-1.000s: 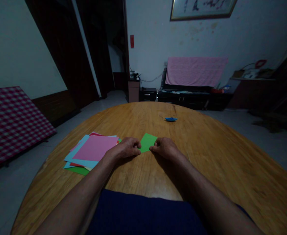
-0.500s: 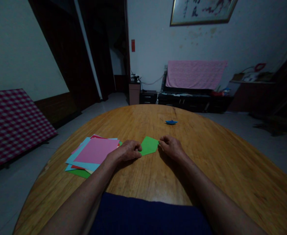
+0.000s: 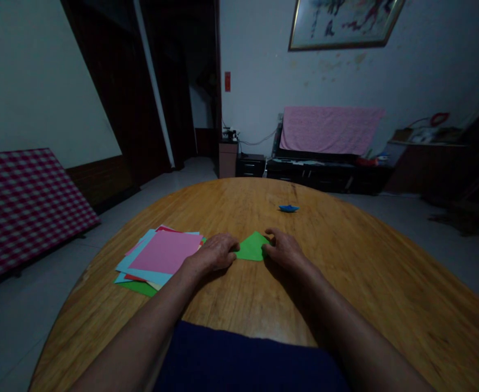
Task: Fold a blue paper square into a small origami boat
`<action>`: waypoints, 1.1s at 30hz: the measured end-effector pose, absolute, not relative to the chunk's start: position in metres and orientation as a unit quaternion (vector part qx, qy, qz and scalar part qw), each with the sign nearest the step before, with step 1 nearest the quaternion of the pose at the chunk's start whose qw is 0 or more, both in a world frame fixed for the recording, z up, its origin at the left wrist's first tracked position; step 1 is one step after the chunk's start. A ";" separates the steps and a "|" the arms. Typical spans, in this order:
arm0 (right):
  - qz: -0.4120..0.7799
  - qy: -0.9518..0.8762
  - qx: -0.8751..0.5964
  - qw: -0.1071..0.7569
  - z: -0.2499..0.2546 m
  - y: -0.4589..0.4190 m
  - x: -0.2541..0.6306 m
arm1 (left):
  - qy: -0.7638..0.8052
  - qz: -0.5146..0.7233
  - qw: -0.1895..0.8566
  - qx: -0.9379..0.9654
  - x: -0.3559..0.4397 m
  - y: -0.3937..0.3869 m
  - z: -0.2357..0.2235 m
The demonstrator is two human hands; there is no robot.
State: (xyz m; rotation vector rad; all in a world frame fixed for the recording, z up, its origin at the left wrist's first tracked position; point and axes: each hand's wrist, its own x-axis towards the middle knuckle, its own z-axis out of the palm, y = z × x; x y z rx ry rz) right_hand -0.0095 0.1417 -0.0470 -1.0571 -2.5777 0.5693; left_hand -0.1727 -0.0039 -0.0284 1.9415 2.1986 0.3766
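Between my hands lies a green sheet of folded paper (image 3: 252,247), its peak pointing away from me and a straight edge toward me. My left hand (image 3: 220,251) pinches its left corner between thumb and fingers. At the right side, my right hand (image 3: 283,247) grips the other corner, thumb in front and index finger behind. The fingertips cover both corners. Left of my left hand is a loose stack of coloured paper (image 3: 166,251), with a pink sheet on top and light blue, red and green edges showing beneath.
A small blue paper boat (image 3: 288,208) sits farther back on the round wooden table (image 3: 223,207). Beyond the table stand a low dark cabinet (image 3: 329,177) and a screen-like shape under a pink cloth (image 3: 331,129). A red-checked panel (image 3: 31,212) leans at the left.
The green paper has turned so that its peak points away and its near edge lies level. My right hand has moved onto its right corner. The view has shifted slightly.
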 end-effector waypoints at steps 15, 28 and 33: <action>0.353 -0.914 -0.198 -0.030 -0.009 0.125 0.008 | 0.751 0.154 0.027 0.642 -0.161 0.006 -0.042; 0.245 -0.942 -0.224 -0.048 -0.001 0.126 0.011 | 0.706 0.164 0.020 0.689 -0.163 0.007 -0.050; 0.154 -0.970 -0.187 0.007 -0.005 0.131 0.009 | 0.705 0.165 0.045 0.688 -0.162 0.006 -0.046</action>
